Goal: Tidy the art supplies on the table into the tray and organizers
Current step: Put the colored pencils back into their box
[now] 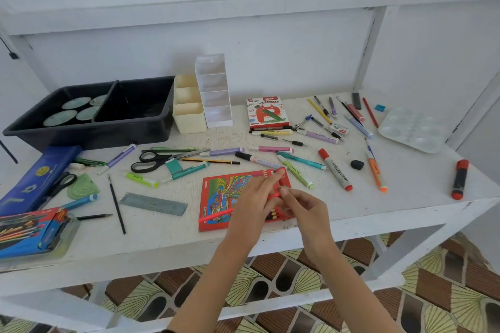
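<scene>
A red coloured-pencil box [221, 189] lies near the table's front edge. Both my hands work over its right end. My left hand [253, 203] holds a red pencil [216, 216] that slants down to the left across the box. My right hand [303, 207] pinches the same pencil's upper end next to my left fingers. Several pencil tips show in the box under my hands. The black two-part tray [146, 127] stands at the back left, with the cream organizer [189, 119] and the white tiered organizer [216, 105] beside it.
Markers, pens, highlighters and scissors [159, 161] lie scattered across the white table [167, 232]. An oil pastel box [266, 112] and a paint palette [412, 130] sit at the back right. A blue pencil case [38, 173], a ruler [153, 203] and a packet of pencils [29, 232] lie at the left.
</scene>
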Tool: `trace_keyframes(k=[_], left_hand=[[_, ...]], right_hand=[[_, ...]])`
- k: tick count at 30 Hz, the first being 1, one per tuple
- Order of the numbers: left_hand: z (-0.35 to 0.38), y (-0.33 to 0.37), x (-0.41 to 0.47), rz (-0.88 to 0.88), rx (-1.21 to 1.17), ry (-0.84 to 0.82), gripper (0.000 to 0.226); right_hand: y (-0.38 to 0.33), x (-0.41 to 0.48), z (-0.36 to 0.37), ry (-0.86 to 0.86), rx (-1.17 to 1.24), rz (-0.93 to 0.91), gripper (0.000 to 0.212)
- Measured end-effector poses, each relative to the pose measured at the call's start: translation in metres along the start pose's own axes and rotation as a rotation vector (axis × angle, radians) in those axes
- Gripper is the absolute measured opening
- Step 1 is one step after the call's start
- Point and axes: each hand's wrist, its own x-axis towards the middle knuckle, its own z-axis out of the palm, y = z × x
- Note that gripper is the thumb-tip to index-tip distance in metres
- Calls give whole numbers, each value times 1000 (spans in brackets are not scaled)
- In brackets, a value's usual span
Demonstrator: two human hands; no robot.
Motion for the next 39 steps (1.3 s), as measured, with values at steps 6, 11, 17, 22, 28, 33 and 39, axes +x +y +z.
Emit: trace_keyframes(k=[6,11,17,22,28,33,39], left_hand=[[-5,8,0,-58,161,-66,61],[-17,-37,-21,-282,180,-190,83],[-12,-73,-44,-347,320,-291,117],[-9,-73,-47,-331,352,-246,111],[-8,-74,-49,-290,402,-251,111],[-9,-75,-48,-281,416,-268,108],[-10,-75,-48,-292,403,-264,109]], right_hand=[[-4,9,-34,232,221,30,19],[-11,19,-72,529,196,-97,21],[6,25,-84,635,73,-107,22],[16,21,-65,508,29,-30,12],[21,19,-33,245,-609,-198,8],[36,32,-5,133,-941,-347,10],[44,39,2,220,-951,-394,12]])
